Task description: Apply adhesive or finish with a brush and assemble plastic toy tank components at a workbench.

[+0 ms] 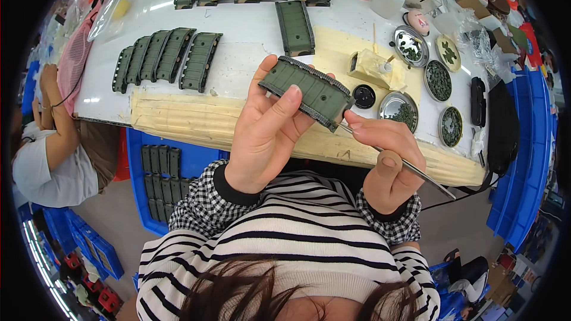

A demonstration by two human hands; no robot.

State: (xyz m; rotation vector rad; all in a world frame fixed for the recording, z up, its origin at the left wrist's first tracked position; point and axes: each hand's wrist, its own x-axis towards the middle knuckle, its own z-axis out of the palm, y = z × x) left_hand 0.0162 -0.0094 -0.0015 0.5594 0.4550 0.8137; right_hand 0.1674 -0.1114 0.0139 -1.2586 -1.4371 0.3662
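My left hand [259,137] holds up a green toy tank hull [306,92], ribbed on its upturned face, with dark tracks along both long sides. Its thumb lies on the ribbed face while the fingers wrap behind. In my right hand [386,148] is a pair of slim metal tweezers [427,179], pinched between fingers and thumb. Their tip meets the hull's right end; any small part there is too small to make out. A tan cover sits on my right thumb. Just beyond the held hull, another green hull [295,28] lies on the table.
Rows of similar hulls [157,54] lie at left and far back. Small dishes of green parts [438,80], a taped block [377,70] and a black round lid [364,96] stand at right. A blue crate [138,172] of hulls sits below. Another person [56,160] is at left.
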